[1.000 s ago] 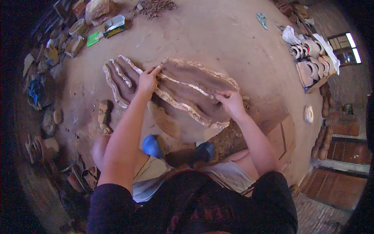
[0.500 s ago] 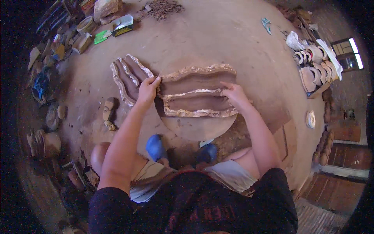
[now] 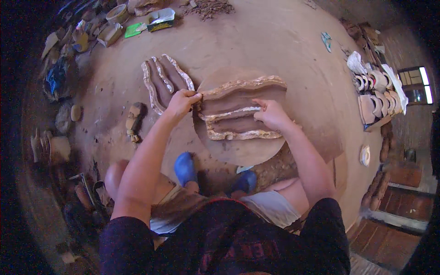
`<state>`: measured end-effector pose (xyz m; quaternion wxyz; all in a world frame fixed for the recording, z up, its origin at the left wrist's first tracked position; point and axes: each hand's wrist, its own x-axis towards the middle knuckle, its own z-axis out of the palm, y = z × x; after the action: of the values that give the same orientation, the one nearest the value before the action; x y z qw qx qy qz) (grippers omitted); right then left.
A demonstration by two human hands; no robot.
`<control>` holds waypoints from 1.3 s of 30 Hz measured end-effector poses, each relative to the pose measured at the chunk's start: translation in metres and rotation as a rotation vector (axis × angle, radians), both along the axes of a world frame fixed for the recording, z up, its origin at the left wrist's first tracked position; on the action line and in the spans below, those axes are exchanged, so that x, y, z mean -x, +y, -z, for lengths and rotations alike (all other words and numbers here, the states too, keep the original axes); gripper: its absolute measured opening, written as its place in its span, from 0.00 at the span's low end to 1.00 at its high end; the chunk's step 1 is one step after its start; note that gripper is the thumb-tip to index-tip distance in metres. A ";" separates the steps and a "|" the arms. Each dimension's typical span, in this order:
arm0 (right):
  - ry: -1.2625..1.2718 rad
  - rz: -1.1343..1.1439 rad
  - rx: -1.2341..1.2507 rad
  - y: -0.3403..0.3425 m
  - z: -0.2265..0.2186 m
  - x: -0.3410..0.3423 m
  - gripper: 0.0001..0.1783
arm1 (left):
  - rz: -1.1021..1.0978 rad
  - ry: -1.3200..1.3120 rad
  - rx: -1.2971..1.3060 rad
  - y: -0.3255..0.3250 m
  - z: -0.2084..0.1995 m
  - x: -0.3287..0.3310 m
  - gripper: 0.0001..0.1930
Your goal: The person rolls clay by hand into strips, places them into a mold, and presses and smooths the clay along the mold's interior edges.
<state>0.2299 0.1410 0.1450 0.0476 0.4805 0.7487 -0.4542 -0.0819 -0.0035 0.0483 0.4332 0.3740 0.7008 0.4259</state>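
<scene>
Round, flat brown board (image 3: 229, 151) lies beneath your fingers, likely supporting the brown, pale-edged, wavy-walled clay-like form (image 3: 238, 103) between them. Your left hand (image 3: 182, 103) pinches its left end, presumably steadying it; your right hand (image 3: 273, 115) straddles the pale middle ridge (image 3: 233, 112), can't tell if gripping.

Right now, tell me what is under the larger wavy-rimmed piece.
A round board shows under the larger piece, sticking out past its near edge. The board's middle is covered, so anything there cannot be seen.
</scene>
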 end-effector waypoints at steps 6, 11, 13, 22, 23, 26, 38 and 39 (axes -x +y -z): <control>-0.021 -0.085 -0.081 -0.005 -0.001 0.030 0.40 | 0.045 -0.017 -0.006 -0.004 0.002 0.010 0.19; -0.044 -0.182 -0.057 -0.017 -0.012 0.053 0.40 | 0.040 -0.054 0.013 -0.006 0.007 0.011 0.19; -0.113 -0.205 -0.039 -0.025 -0.017 0.062 0.40 | 0.062 -0.017 -0.014 -0.007 0.008 0.011 0.19; -0.074 -0.343 -0.100 -0.056 -0.003 0.086 0.40 | 0.117 0.029 -0.003 -0.010 0.008 0.015 0.22; -0.074 -0.351 -0.099 -0.059 -0.002 0.089 0.40 | 0.110 0.028 -0.002 -0.011 0.010 0.016 0.22; -0.060 -0.309 -0.026 -0.067 -0.004 0.100 0.41 | 0.100 0.000 -0.040 -0.011 0.011 0.012 0.21; 0.303 0.088 0.214 -0.054 -0.006 0.160 0.24 | -0.304 -0.421 -0.169 -0.005 0.046 -0.006 0.29; 0.277 0.127 0.061 -0.038 -0.009 0.158 0.22 | -0.309 -0.416 -0.168 -0.008 0.051 -0.013 0.29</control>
<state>0.0721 0.1034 0.1542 -0.0703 0.4578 0.7020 -0.5410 -0.0686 -0.0113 -0.0026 0.4649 0.2018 0.6077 0.6114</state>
